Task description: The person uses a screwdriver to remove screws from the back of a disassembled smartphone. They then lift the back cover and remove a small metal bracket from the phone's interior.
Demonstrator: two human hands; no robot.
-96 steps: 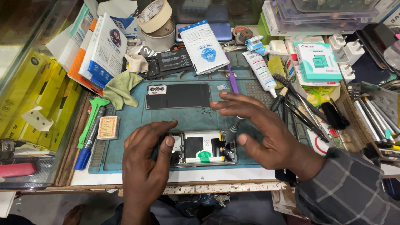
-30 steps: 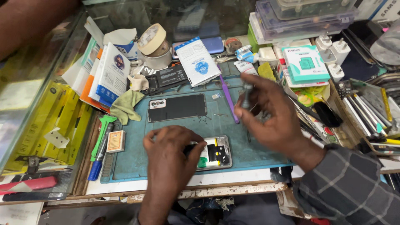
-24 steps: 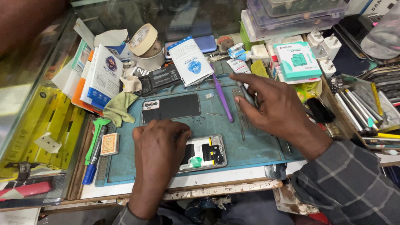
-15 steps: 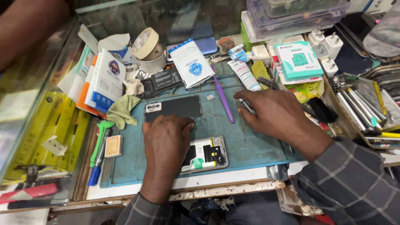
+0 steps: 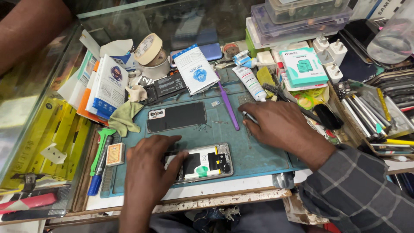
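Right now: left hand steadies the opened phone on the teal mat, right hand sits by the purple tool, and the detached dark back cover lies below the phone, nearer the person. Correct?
One slip. In the head view the dark back cover lies above the opened phone, farther from the person, not below it. The rest holds: the left hand rests on the phone on the teal mat, and the right hand sits just right of the purple tool.

Grey plaid sleeve (image 5: pixel 349 190), right arm only.

Phone repair counter (opened phone (image 5: pixel 202 162), seemingly)
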